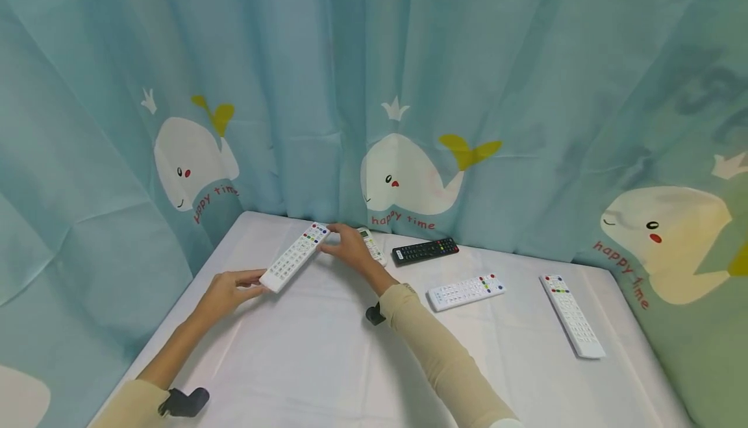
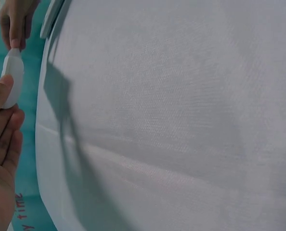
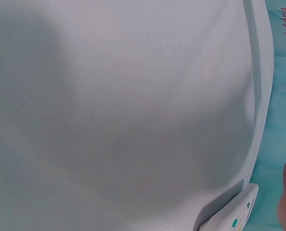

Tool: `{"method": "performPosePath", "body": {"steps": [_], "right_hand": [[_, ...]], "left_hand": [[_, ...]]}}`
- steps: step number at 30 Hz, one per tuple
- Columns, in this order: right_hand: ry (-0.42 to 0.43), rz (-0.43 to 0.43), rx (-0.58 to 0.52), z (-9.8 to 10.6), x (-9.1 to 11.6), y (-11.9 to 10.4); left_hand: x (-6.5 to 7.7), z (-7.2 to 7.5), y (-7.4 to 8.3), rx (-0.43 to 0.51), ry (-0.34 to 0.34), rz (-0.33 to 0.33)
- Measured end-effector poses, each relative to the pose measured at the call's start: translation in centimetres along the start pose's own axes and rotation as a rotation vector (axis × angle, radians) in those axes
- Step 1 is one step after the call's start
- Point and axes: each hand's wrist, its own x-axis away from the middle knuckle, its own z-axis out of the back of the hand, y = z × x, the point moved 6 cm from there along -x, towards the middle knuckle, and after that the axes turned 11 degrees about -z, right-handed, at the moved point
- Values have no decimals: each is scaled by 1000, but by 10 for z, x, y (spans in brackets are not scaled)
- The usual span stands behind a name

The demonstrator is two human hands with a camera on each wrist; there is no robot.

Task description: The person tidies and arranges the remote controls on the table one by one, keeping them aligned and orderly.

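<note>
1. I have the held remote [image 1: 295, 257] at the left of the table [image 1: 315, 363]: white, buttons facing up, raised clear of the cloth and slanting between both hands. Its coloured buttons lie at the far end.
2. My left hand [image 1: 224, 295] grips the near end. In the left wrist view I see the thumb on one face and the fingers against the other.
3. My right hand [image 1: 350, 246] pinches the far end at its right side. In the right wrist view only a bit of this hand shows, at the edge, so I rely on the other two views for the hold.
4. Just beyond the right hand, I see the small remote [image 1: 374, 248], white with a little screen, partly hidden by that hand.
5. Next to it on the right lies the black remote [image 1: 425, 251], near the table's back edge.
6. Nearer to me and further right is the middle remote [image 1: 466, 292], white; well apart from it, the end remote [image 1: 571, 316], also white, lies near the right edge.
7. A blue curtain [image 1: 497, 90] with whales hangs behind the table.
</note>
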Motion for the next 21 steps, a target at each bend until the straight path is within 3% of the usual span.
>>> {"method": "performPosePath", "body": {"steps": [7, 12, 21], "right_hand": [[-30, 5, -67, -1, 5, -1], [-47, -2, -126, -2, 11, -5], [-37, 34, -138, 1, 19, -14]], "left_hand": [[9, 1, 10, -5, 30, -7], [18, 1, 13, -10, 41, 28], [25, 3, 20, -8, 84, 29]]}}
